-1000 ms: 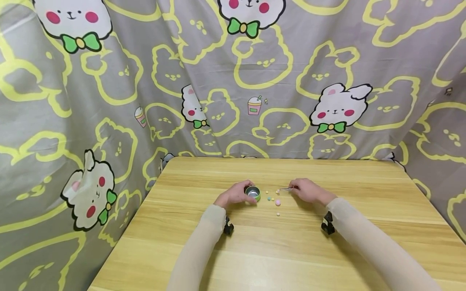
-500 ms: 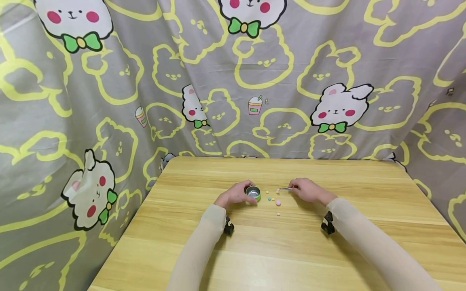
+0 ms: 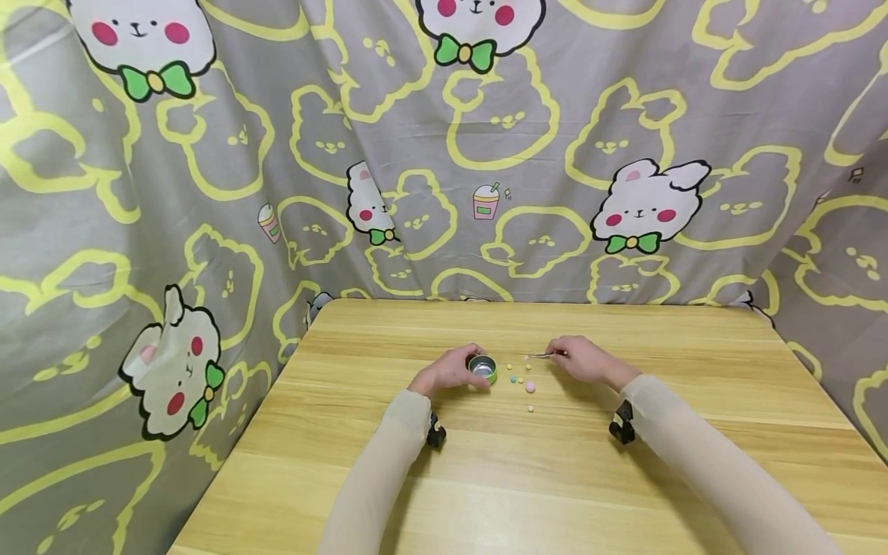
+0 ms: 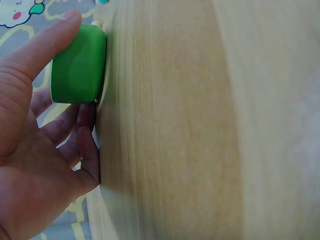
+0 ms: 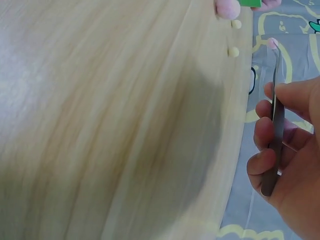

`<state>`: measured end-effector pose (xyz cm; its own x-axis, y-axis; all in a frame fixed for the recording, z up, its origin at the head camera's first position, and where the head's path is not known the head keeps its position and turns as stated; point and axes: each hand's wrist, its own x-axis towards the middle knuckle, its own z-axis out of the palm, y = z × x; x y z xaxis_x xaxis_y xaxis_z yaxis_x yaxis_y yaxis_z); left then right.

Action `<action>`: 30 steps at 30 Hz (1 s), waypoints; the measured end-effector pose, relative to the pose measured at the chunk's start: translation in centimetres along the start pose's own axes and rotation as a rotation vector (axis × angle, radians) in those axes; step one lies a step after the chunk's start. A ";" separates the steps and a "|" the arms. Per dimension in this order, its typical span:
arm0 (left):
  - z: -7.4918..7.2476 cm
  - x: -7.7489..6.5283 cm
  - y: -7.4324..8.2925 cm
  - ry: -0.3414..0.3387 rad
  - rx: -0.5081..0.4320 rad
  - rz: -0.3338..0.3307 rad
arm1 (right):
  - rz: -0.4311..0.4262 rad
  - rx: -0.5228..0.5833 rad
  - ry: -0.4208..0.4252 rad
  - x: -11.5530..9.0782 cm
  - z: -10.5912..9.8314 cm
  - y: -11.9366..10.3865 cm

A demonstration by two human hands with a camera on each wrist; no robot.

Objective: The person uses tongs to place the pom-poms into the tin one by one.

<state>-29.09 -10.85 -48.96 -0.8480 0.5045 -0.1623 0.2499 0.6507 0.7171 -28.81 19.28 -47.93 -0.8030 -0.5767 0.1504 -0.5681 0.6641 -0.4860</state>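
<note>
My left hand (image 3: 454, 368) curls its thumb and fingers round a small round green tin (image 4: 79, 65), which stands open side up on the table with a bare silvery inside. In the right wrist view my right hand (image 5: 295, 130) grips a pair of metal tweezers (image 5: 276, 130) with a bent tip. A small pink ball (image 5: 272, 43) sits at the tweezer tips, raised off the table. Between the two hands lie several small balls: a larger pink ball (image 3: 530, 387), a teal ball (image 3: 513, 379), yellow balls (image 3: 509, 367) and a pale ball (image 3: 530, 408) nearest me.
The wooden table (image 3: 486, 478) spreads out on all sides of the hands. A grey curtain (image 3: 430, 254) printed with cartoon animals hangs behind the table and along both sides. Each wrist wears a black camera mount (image 3: 622, 422).
My right hand has risen slightly and shifted left, lifting the tweezers and the small pink ball away from a yellow ball beside it. The left hand and tin have stayed put.
</note>
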 end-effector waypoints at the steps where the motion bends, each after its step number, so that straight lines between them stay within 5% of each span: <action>1: 0.0 0.0 0.0 0.000 -0.001 0.000 | -0.001 0.003 0.001 0.1 0.0 -0.1; 30: 0.0 0.0 0.2 0.004 -0.035 0.043 | -0.067 -0.010 0.027 1.7 0.0 -1.7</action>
<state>-29.03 -10.76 -48.83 -0.8385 0.5297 -0.1280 0.2698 0.6077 0.7469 -29.22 17.11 -46.87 -0.7674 -0.6075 0.2053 -0.6225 0.6292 -0.4654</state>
